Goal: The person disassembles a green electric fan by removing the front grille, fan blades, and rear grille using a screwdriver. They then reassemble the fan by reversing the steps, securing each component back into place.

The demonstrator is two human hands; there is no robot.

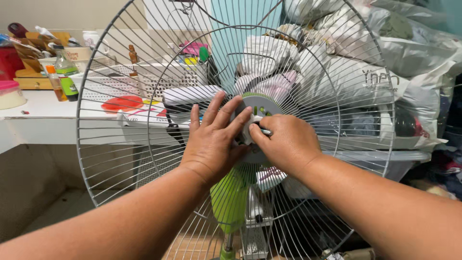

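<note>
Head view, looking down my arms: my left hand [211, 142] lies flat on the wire fan guard [120, 159], fingers spread and pressed against the grey hub plate [262, 108] at its centre, so that grip is apart. My right hand [284, 144] is bunched up just right of it, grip clamped on a small white knob [251, 126] at the middle of the hub, with a thin dark tool tip [264, 132] poking out between thumb and forefinger. The two hands touch at the hub. Below them, the green fan body [231, 197] shows through the wires.

Far left, a white surface [33, 103] carries a white slotted basket [108, 82] with small bits inside that I cannot make out, a green-labelled bottle [65, 72] and a pink-lidded tub [9, 94]. Far right, plastic bags [414, 58] stuffed with cloth pile over a clear storage bin [399, 161].
</note>
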